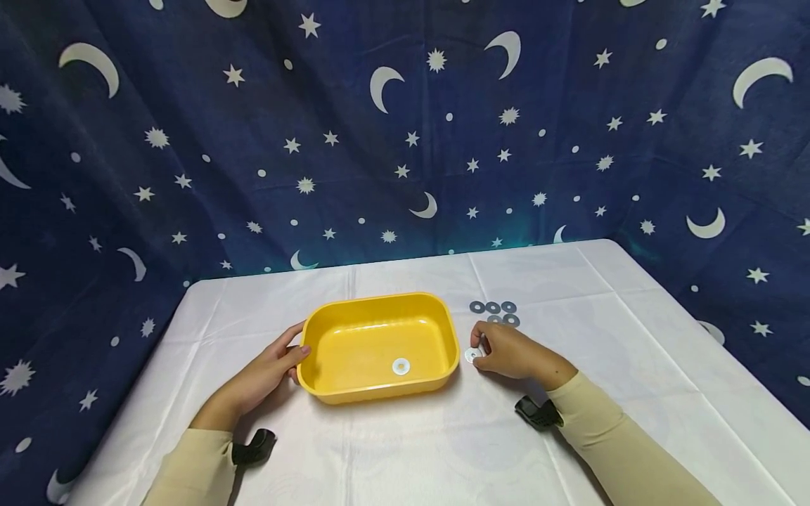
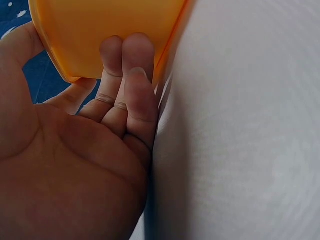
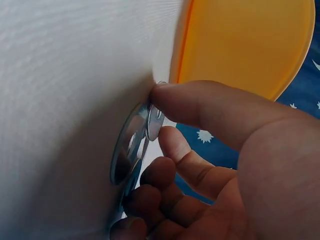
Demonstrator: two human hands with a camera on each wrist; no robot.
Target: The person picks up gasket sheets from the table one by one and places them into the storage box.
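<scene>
A yellow plastic basin [image 1: 380, 388] stands on the white-covered table, with one flat metal washer [image 1: 401, 366] lying on its floor. My left hand [image 1: 272, 369] holds the basin's left end, thumb over the rim and the other fingers against the outer wall. Just right of the basin, my right hand [image 1: 509, 351] pinches a shiny washer [image 1: 471, 355] between thumb and index finger, low over the cloth. Behind that hand several grey washers [image 1: 493, 307] lie in two rows, the nearer row partly hidden by it. In the right wrist view another washer [image 3: 125, 150] shows close beside the pinched washer [image 3: 155, 122].
A white cloth [image 1: 405, 457] with fold creases covers the table. Behind and at both sides hangs a dark blue curtain [image 1: 354, 204] with moons and stars. Each wrist wears a black strap mount, one on the left [image 1: 254, 448] and one on the right [image 1: 538, 413].
</scene>
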